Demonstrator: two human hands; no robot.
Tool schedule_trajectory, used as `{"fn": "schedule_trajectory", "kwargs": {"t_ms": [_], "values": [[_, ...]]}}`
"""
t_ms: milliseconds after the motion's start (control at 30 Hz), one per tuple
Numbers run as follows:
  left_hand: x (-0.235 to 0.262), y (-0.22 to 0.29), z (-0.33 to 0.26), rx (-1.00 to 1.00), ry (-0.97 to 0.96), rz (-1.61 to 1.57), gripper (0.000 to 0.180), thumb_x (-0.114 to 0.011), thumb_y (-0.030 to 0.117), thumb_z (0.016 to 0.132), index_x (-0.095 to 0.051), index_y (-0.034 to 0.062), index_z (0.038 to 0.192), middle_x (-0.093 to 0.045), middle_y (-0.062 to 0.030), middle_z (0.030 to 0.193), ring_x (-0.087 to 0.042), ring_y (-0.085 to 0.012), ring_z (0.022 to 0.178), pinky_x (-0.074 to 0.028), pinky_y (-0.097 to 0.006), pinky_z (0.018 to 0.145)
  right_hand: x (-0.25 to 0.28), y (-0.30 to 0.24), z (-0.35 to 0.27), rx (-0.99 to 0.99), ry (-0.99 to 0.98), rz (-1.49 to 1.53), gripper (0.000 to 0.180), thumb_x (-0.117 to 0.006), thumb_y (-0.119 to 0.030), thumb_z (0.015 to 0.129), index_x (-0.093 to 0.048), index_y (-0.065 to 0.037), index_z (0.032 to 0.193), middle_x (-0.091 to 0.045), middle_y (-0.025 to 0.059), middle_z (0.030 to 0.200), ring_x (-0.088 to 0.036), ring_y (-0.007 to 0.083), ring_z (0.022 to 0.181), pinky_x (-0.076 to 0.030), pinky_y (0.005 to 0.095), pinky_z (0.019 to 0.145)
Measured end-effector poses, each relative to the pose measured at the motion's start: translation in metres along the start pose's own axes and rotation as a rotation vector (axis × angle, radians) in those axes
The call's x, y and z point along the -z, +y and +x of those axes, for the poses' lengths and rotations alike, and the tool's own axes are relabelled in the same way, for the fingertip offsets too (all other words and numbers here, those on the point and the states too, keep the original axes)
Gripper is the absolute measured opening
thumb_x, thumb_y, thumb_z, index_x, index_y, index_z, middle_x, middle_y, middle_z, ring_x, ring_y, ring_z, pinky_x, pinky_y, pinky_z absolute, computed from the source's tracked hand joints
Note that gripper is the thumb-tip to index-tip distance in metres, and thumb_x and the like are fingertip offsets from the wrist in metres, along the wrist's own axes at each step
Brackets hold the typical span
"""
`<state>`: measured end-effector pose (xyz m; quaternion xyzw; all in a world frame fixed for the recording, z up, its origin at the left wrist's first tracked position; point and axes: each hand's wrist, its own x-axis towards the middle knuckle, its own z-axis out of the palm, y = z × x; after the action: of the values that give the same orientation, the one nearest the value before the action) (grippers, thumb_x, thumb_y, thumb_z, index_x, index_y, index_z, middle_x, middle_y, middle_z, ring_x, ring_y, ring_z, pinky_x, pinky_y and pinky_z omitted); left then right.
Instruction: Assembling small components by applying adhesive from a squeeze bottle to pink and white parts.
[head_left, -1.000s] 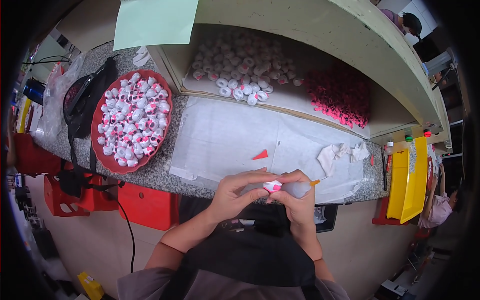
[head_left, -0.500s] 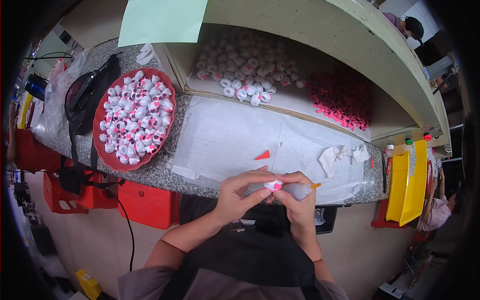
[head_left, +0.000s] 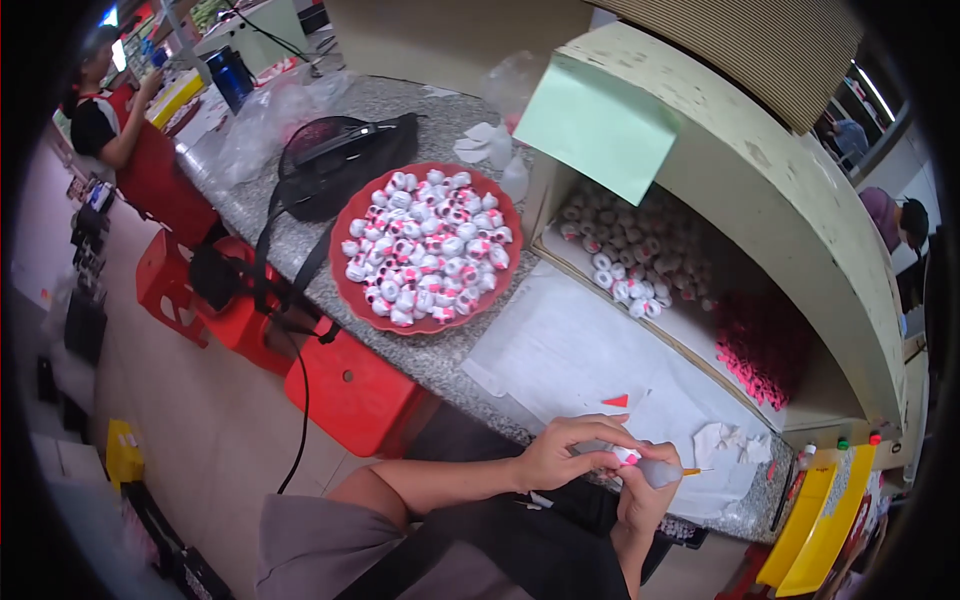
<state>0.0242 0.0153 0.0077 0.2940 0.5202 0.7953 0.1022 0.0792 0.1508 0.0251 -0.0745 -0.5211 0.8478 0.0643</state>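
Note:
Between the fingertips of both hands is a small white piece with a pink part (head_left: 626, 456). My left hand (head_left: 570, 452) pinches it from the left, fingers closed. My right hand (head_left: 642, 498) steadies it from the other side and also grips a translucent squeeze bottle (head_left: 660, 474) with an orange tip and thin needle, pointing right. Both hands are over the near edge of a white paper sheet (head_left: 540, 325). Just beyond them on the sheet lies a small red pointed piece (head_left: 616, 401).
Left of the sheet, a red scalloped bowl (head_left: 345, 285) is heaped with white and pink pieces. A cream shelf (head_left: 700, 100) holds piles of white rings (head_left: 640, 250) and pink parts (head_left: 755, 350). Crumpled tissue (head_left: 730, 440), a black bag (head_left: 345, 165), yellow trays (head_left: 825, 520) and red stools (head_left: 350, 385) surround the workspace.
The view has turned left, so the bowl, shelf and hands appear further right. More of the left floor and another person in a red apron show. Both hands keep the same hold.

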Motion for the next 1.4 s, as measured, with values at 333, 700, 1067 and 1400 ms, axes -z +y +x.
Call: {"fn": "schedule_trajectory", "kwargs": {"t_ms": [333,700,1067,1400], "values": [[0.136,0.07,0.025,-0.195,0.54,1.128,0.016,-0.054,0.006,0.076,-0.058,0.0012,0.091,-0.059,-0.011,0.09,-0.056,-0.0252,0.085,-0.041,-0.033,0.078,0.01,-0.012,0.023,0.006,0.057,-0.161,0.043,-0.056,0.007,0.065,-0.044,0.005,0.106,-0.054,0.0143,0.085,-0.047,0.0095,0.055,-0.042,0.0202,0.046],[0.052,0.012,0.148,-0.474,-0.096,1.238,0.029,-0.061,0.006,0.068,-0.057,0.0056,0.096,-0.057,-0.0098,0.093,-0.05,-0.0269,0.094,-0.041,-0.035,0.081,0.058,-0.021,0.009,0.08,0.066,-0.205,0.032,-0.046,-0.002,0.069,-0.033,-0.005,0.099,-0.038,0.0153,0.103,-0.048,0.0182,0.064,-0.043,0.025,0.047],[-0.017,-0.074,0.22,-0.129,-0.293,1.237,0.028,-0.055,0.007,0.073,-0.054,0.0075,0.101,-0.052,-0.0122,0.104,-0.052,-0.0271,0.092,-0.043,-0.033,0.077,0.074,-0.038,-0.009,0.074,0.126,-0.214,0.033,-0.048,-0.004,0.074,-0.041,0.003,0.106,-0.038,0.0124,0.107,-0.05,0.0243,0.087,-0.05,0.0345,0.061],[0.004,-0.015,0.056,0.495,0.008,-0.248,0.022,-0.053,0.001,0.077,-0.052,-0.0018,0.099,-0.055,-0.0096,0.097,-0.053,-0.0129,0.087,-0.044,-0.028,0.077,0.061,-0.034,-0.003,0.396,0.284,-0.037,0.032,-0.063,-0.01,0.07,-0.043,-0.003,0.094,-0.044,0.0093,0.096,-0.051,0.0151,0.07,-0.044,0.0228,0.05]]}}
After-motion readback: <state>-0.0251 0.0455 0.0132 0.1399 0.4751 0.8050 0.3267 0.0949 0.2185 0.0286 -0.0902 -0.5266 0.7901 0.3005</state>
